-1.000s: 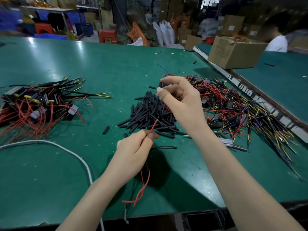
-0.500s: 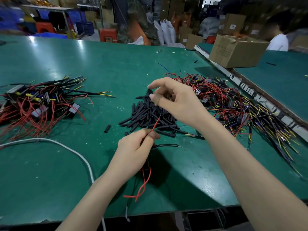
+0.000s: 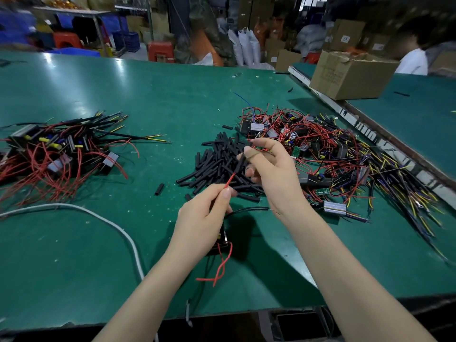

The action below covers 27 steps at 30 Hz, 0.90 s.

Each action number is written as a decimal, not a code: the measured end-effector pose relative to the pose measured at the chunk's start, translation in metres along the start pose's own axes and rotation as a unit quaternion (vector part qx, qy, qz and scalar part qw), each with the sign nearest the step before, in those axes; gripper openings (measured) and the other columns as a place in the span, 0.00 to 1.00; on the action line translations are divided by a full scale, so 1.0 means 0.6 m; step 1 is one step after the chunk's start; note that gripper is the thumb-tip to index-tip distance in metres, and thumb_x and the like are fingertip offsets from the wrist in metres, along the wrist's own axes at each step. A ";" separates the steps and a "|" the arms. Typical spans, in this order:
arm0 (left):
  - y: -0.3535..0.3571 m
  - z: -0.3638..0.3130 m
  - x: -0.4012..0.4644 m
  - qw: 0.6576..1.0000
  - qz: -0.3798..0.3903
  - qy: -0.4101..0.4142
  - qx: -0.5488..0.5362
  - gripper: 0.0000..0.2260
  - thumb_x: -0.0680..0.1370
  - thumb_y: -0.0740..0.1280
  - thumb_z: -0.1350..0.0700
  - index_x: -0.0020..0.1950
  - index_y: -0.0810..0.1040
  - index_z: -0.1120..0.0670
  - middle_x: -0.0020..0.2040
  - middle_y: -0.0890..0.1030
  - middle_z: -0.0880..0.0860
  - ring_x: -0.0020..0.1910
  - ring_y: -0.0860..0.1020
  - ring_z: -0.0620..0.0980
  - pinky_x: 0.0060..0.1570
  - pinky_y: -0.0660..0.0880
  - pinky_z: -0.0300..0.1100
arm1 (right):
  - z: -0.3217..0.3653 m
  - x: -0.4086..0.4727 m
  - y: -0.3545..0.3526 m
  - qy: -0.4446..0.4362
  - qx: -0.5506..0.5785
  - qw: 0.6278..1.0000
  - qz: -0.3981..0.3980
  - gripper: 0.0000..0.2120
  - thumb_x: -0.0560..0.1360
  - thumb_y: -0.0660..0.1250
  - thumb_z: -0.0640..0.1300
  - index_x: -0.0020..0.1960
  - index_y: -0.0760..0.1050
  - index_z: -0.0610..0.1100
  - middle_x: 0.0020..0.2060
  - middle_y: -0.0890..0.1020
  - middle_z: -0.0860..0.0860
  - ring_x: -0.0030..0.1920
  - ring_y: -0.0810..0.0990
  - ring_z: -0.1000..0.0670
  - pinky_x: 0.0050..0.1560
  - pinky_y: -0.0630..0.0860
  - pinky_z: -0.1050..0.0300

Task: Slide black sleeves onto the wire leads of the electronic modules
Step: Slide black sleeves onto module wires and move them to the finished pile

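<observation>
My left hand [image 3: 204, 218] pinches a red wire lead [image 3: 229, 180] of a dark module [image 3: 220, 243] that hangs below the palm, mostly hidden. My right hand [image 3: 271, 174] holds a black sleeve [image 3: 243, 157] between thumb and forefinger, tilted down, its lower end at the tip of the red lead. Behind both hands lies a pile of loose black sleeves [image 3: 217, 161]. A heap of modules with red, yellow and black wires [image 3: 333, 156] spreads to the right. Another heap of modules [image 3: 56, 151], several with black-sleeved leads, lies on the left.
All of this sits on a green table [image 3: 98, 255]. A white cable [image 3: 111, 223] curves across its front left. A stray sleeve [image 3: 159, 189] lies left of the pile. A cardboard box [image 3: 350, 75] stands at the back right, with a person in white [image 3: 414, 61] behind it.
My right hand has come down and toward me with the black sleeve, bringing its end to the tip of the red lead. My left hand has stayed put.
</observation>
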<state>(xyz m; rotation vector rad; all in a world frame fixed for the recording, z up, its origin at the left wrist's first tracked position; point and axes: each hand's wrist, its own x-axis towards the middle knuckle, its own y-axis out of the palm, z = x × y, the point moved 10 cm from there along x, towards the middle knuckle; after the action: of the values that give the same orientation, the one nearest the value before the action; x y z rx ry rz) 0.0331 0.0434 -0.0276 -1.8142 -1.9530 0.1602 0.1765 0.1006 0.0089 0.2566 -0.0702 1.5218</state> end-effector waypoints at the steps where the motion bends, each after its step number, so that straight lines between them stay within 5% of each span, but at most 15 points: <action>1: 0.003 0.000 0.002 1.000 0.001 0.000 -0.001 0.10 0.78 0.57 0.42 0.44 0.77 0.36 0.36 0.78 0.38 0.37 0.76 0.40 0.42 0.72 0.42 | 0.000 -0.001 0.005 0.000 0.010 1.000 0.011 0.05 0.77 0.66 0.39 0.51 0.72 0.47 0.38 0.84 0.51 0.28 0.73 0.57 0.30 0.70 0.66; 6: 0.016 -0.006 0.021 1.000 0.011 0.013 -0.023 0.11 0.80 0.63 0.53 0.41 0.78 0.38 0.31 0.79 0.37 0.31 0.74 0.36 0.38 0.71 0.38 | -0.011 -0.009 0.011 0.000 0.003 0.998 0.056 0.09 0.76 0.68 0.37 0.51 0.69 0.47 0.39 0.84 0.50 0.29 0.74 0.55 0.33 0.71 0.63; 11: 0.007 0.000 0.015 0.999 -0.040 0.001 -0.024 0.05 0.73 0.70 0.43 0.41 0.75 0.34 0.35 0.82 0.39 0.39 0.80 0.42 0.42 0.74 0.33 | -0.043 -0.022 0.012 0.049 0.080 0.992 0.090 0.19 0.68 0.70 0.43 0.57 0.70 0.48 0.38 0.80 0.48 0.32 0.74 0.54 0.34 0.69 0.60; 15: 0.012 -0.007 0.009 0.996 -0.038 0.024 0.076 0.17 0.63 0.60 0.28 0.48 0.67 0.31 0.44 0.80 0.40 0.51 0.78 0.41 0.59 0.67 0.47 | -0.059 -0.033 0.023 0.063 0.045 0.988 0.132 0.17 0.71 0.71 0.39 0.57 0.72 0.48 0.34 0.80 0.55 0.39 0.78 0.54 0.39 0.74 0.62; 21: 0.001 -0.003 0.009 0.997 -0.072 0.025 0.010 0.11 0.73 0.56 0.35 0.52 0.69 0.36 0.52 0.78 0.41 0.53 0.76 0.38 0.62 0.69 0.54 | -0.072 -0.055 0.036 0.105 -0.021 0.970 0.219 0.13 0.75 0.65 0.29 0.52 0.73 0.46 0.34 0.81 0.55 0.36 0.79 0.57 0.39 0.72 0.61; 27: -0.005 -0.015 0.010 0.996 -0.071 0.061 -0.015 0.05 0.76 0.62 0.47 0.48 0.75 0.37 0.49 0.77 0.44 0.49 0.74 0.34 0.52 0.68 0.30 | -0.071 -0.075 0.052 0.103 -0.055 0.951 0.287 0.11 0.74 0.67 0.29 0.51 0.74 0.41 0.39 0.80 0.48 0.40 0.78 0.55 0.46 0.77 0.63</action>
<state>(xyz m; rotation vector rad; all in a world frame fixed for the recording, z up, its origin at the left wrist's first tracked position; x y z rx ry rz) 0.0341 0.0467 -0.0171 -1.6557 -1.9973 -0.0252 0.1386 0.0663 -0.0380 -0.0213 -0.0668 2.1079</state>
